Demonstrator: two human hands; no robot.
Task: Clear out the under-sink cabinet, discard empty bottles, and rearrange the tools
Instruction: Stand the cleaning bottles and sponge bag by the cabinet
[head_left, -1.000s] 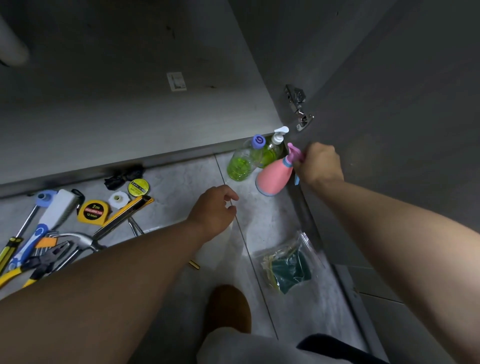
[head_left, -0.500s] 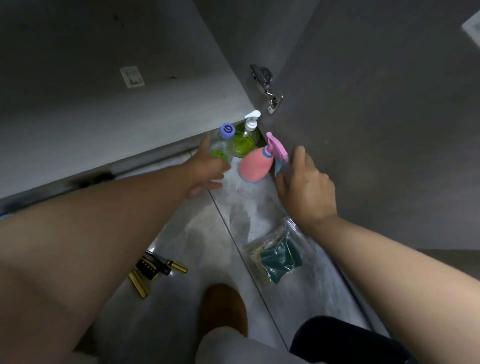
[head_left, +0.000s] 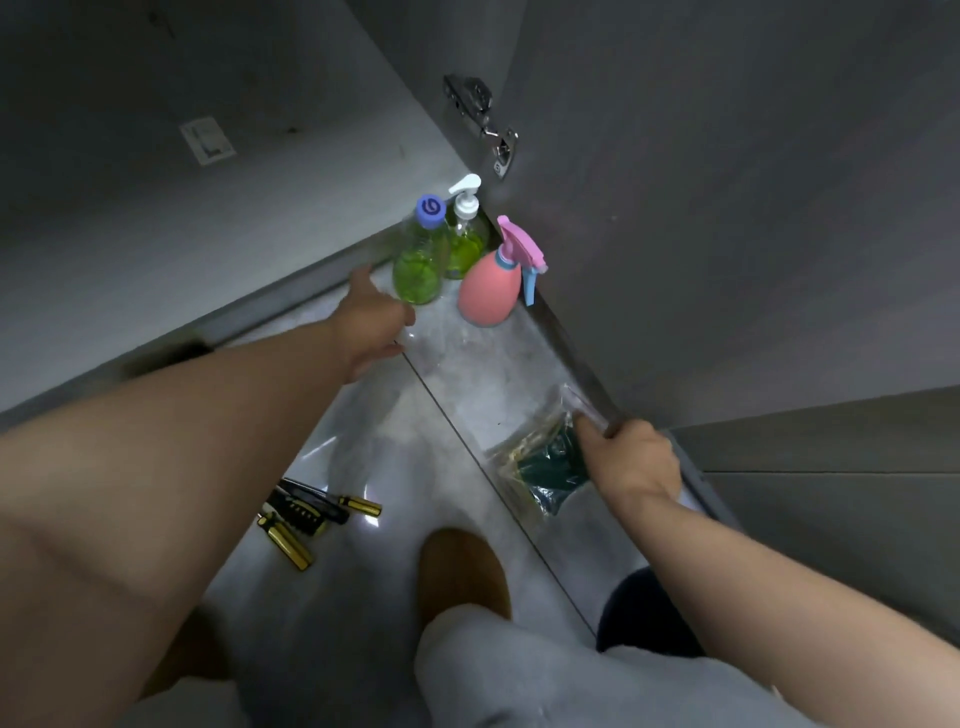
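On the grey floor tiles (head_left: 467, 374), yellow-handled screwdrivers (head_left: 311, 519) lie leftmost; the spread left hand (head_left: 371, 325) touches a blue-capped green bottle (head_left: 418, 265), hemmed by a white-pump bottle (head_left: 465, 236) and pink spray bottle (head_left: 491, 291); the right hand (head_left: 631, 457) pinches a clear plastic bag (head_left: 540, 467).

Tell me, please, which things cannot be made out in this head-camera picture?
Head view, the only one:
Left hand: its own back hides the fingers, so a grip on the blue-capped bottle is unclear.
Right hand: fingers curled, on the plastic bag or the door edge, cannot tell.
Pump bottle: lower part behind the blue-capped bottle.
Screwdrivers: partly covered by the left forearm.
Bag contents: blurred.
Sticker: too small to read.
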